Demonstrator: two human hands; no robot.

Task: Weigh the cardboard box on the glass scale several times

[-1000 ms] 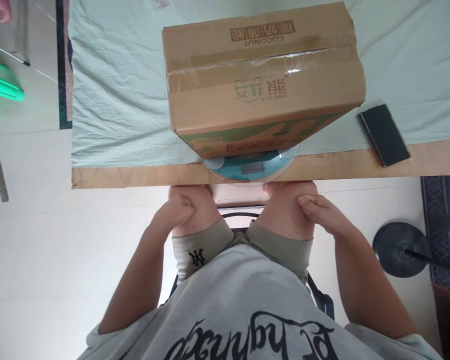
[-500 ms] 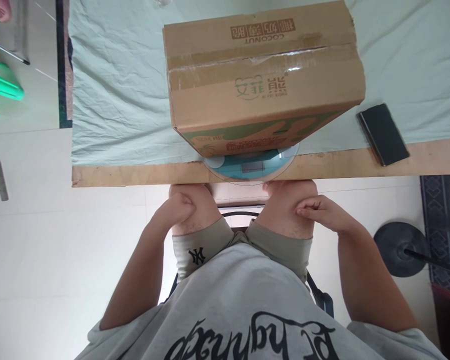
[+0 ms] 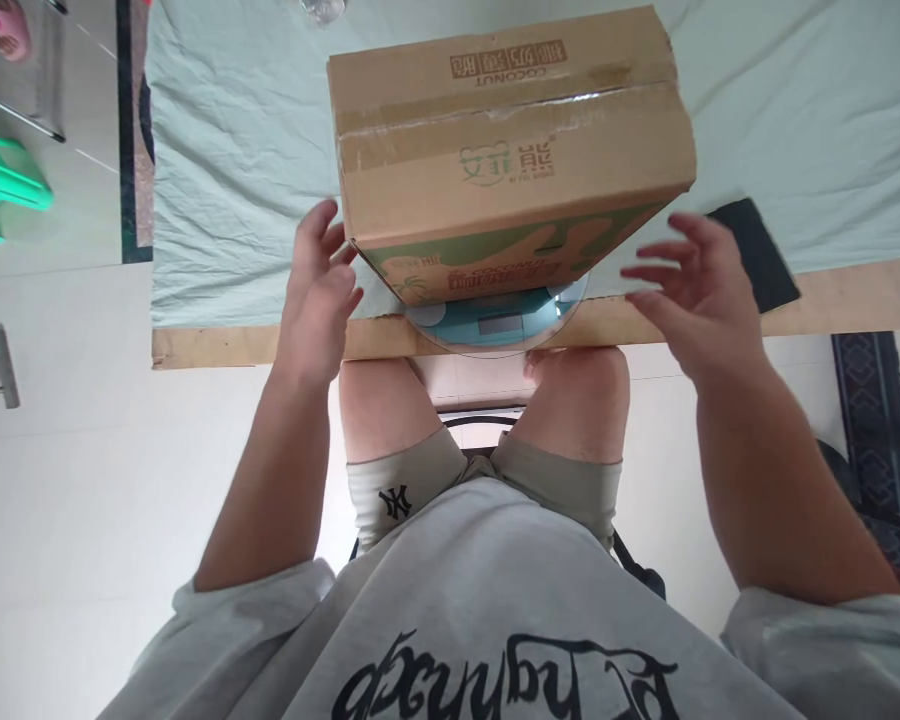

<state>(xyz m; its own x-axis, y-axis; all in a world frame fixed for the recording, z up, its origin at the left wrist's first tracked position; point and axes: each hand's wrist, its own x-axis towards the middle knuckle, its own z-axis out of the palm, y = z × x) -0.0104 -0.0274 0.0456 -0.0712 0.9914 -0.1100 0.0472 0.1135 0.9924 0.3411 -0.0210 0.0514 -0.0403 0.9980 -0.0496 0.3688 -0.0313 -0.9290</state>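
Observation:
A taped brown cardboard box point(image 3: 510, 160) with green and brown print stands on a round glass scale point(image 3: 501, 326) at the table's near edge. The box hides most of the scale; its small display faces me. My left hand point(image 3: 319, 290) is raised beside the box's left side, fingers apart and slightly curled, close to the lower left corner. Off the box's right side hovers my right hand point(image 3: 697, 290), fingers spread, with a gap between it and the cardboard. Neither hand holds anything. Partly behind my right hand lies a black phone-like slab point(image 3: 761, 255).
A pale green cloth point(image 3: 240, 180) covers the table, whose wooden edge point(image 3: 225, 345) shows in front. A clear plastic object point(image 3: 322, 10) sits at the far edge of view. On the floor to the left is a green stool point(image 3: 4, 180). My knees are under the table edge.
Both hands have risen from my thighs to either side of the box, and their curled fingers have opened. The view has shifted slightly.

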